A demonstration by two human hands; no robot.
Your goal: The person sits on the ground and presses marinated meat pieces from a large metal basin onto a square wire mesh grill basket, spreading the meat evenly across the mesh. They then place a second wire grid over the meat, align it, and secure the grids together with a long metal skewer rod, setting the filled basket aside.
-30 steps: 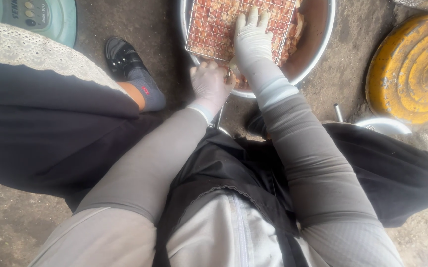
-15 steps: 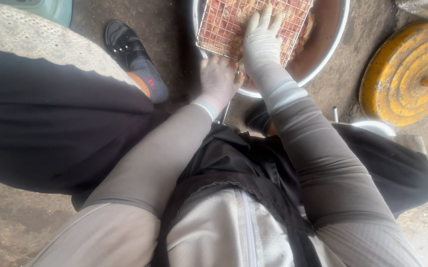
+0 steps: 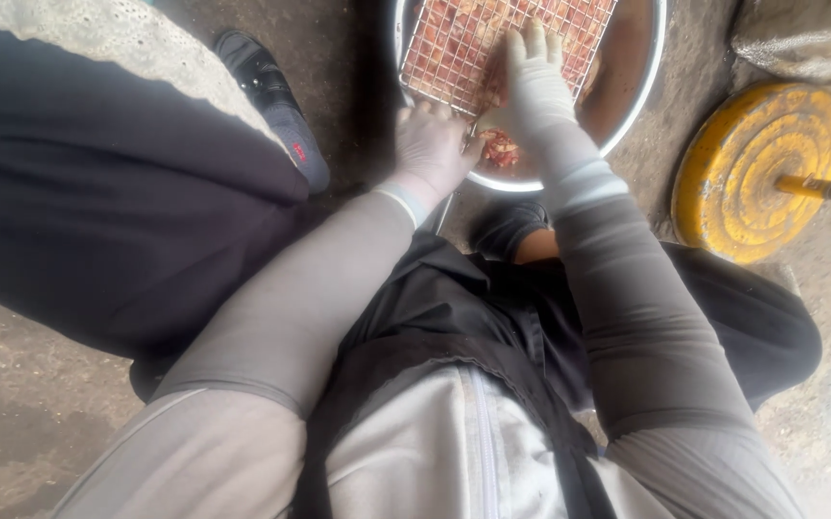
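While a person crouches over a metal bowl [image 3: 648,106] set on a concrete floor [image 3: 22,423], a wire grill rack [image 3: 454,48] loaded with reddish meat is seen resting across the bowl at twelve o'clock in the view. The right hand [image 3: 534,82], gloved in white, is laid flat with fingers spread on the rack's near edge, pressing on the mesh rather than clasping it. The left hand [image 3: 432,144], also gloved, is placed just at the rack's lower left corner, at about eleven o'clock from the person's body; its fingers are curled over the corner, though how firmly the wire is gripped cannot be told. A scrap of meat [image 3: 500,149] is visible between the two hands, at the bowl's near rim. Both arms are covered in grey sleeves. A round yellow weight [image 3: 747,178] with a short stub is seen at two o'clock, well apart from the bowl. A black shoe [image 3: 276,101] is seen at ten o'clock, beside dark cloth [image 3: 79,211] belonging to another person.
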